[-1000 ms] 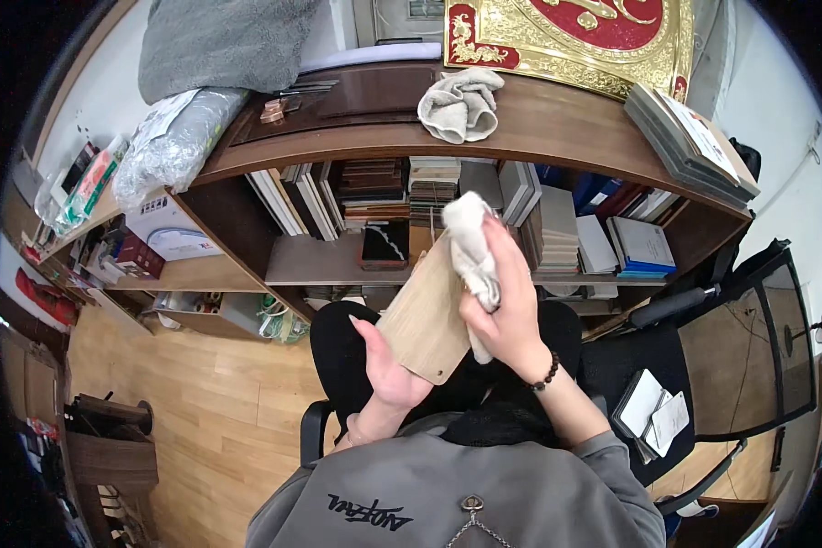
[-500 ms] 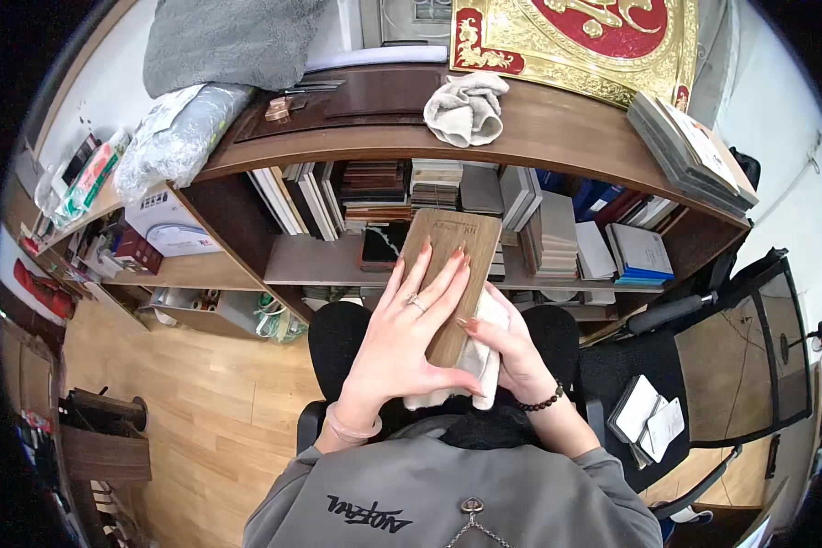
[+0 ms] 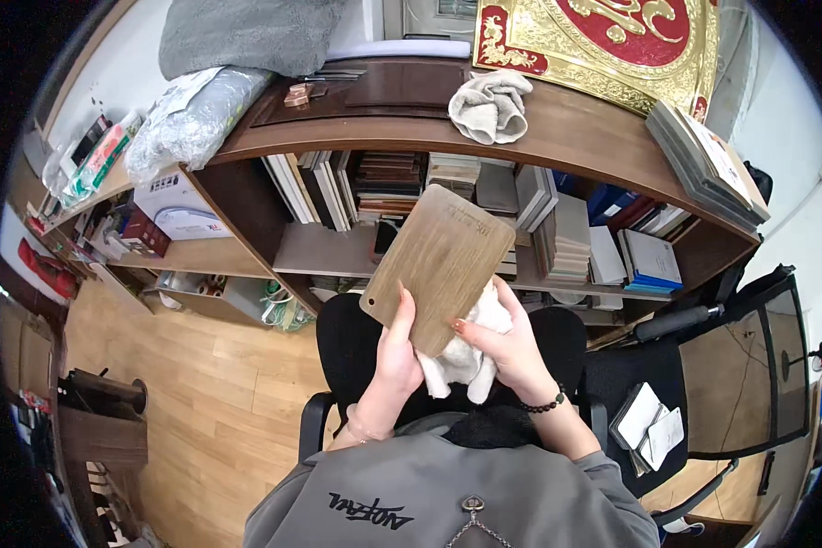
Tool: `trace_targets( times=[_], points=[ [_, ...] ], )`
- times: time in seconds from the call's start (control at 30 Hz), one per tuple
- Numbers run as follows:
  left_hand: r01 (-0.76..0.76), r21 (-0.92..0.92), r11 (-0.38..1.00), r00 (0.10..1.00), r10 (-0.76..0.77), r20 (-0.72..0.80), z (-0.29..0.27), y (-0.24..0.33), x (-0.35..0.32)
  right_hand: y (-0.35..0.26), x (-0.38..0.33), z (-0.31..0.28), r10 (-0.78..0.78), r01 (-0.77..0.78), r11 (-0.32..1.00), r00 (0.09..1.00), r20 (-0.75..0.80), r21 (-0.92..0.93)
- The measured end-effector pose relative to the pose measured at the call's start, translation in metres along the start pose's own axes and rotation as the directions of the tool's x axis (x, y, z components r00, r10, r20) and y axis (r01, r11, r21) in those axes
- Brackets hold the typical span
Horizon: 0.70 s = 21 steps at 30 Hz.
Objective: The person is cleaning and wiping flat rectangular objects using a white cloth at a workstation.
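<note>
A brown wood-grain sample board (image 3: 443,260) with rounded corners and a small hole near its left corner is held tilted above my lap. My left hand (image 3: 400,352) grips its lower left edge, thumb on the face and the other fingers hidden behind. My right hand (image 3: 511,342) holds the lower right edge with its thumb on the face. A white cloth (image 3: 470,365) is bunched under the board, against my right palm, and hangs below it.
Ahead is a brown shelf unit (image 3: 365,137) filled with books and sample boards. On its top lie a crumpled cloth (image 3: 490,108), a gold and red panel (image 3: 603,55), a plastic-wrapped bundle (image 3: 196,123) and stacked boards (image 3: 708,164). A black chair (image 3: 630,365) with white cards stands right.
My left hand has left the board's face and now grips its lower left edge. The board has turned and shows more of its face. More of the white cloth shows beneath.
</note>
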<state>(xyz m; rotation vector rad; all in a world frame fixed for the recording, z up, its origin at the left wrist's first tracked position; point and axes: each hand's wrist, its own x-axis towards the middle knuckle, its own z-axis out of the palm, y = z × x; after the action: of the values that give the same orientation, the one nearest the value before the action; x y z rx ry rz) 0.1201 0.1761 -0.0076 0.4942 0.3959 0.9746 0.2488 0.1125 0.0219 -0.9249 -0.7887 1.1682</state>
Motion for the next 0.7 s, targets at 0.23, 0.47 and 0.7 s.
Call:
trace_targets(
  times=[0.23,0.47,0.7],
  points=[
    [-0.09,-0.042,0.995,0.995,0.092,0.045,-0.009,0.009,0.005,-0.047,-0.003,-0.018,-0.235,0.295,0.903,0.948,-0.214,0.313],
    [0.02,-0.037,0.999,0.996,-0.017,0.084,0.009,-0.016,-0.006,-0.012,0.001,0.023,-0.635,0.564,0.737,0.767,-0.094,-0.373],
    [0.095,-0.046,0.994,0.993,-0.091,0.07,0.011,-0.01,-0.014,-0.017,-0.007,0.021,-0.395,0.595,0.024,0.744,0.539,-0.803]
  ],
)
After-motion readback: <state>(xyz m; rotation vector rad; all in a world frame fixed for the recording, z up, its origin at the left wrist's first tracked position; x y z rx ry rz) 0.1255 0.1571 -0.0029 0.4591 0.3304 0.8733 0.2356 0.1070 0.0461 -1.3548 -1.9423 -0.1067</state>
